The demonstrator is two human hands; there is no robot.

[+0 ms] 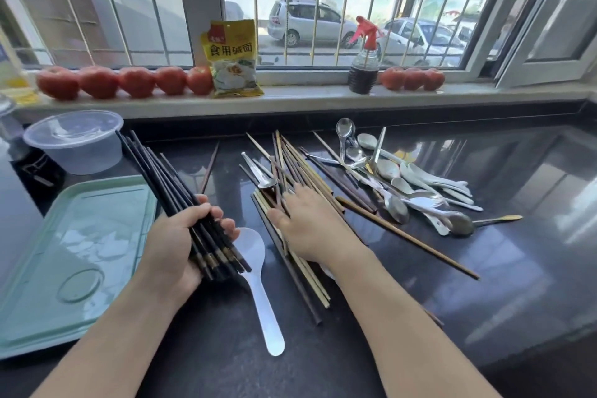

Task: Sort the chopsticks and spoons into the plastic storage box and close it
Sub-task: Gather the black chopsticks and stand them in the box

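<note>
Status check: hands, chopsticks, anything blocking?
Left hand gripping bundle of black chopsticks. Right hand flat on loose wooden chopsticks. White plastic rice paddle lies between hands.

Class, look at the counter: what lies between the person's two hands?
In the head view, a white rice paddle lies between the left hand and right hand.

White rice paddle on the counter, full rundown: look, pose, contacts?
The white rice paddle looks like smooth, slightly translucent plastic, one piece: a broad rounded blade tapering into a flat handle with a rounded end. It lies flat on the dark counter, blade away from the person, handle toward them. The left hand, gripping a bundle of black chopsticks, overlaps the blade's left edge; whether they touch it is unclear. The wooden chopstick pile lies just right of it, seemingly apart.
</note>
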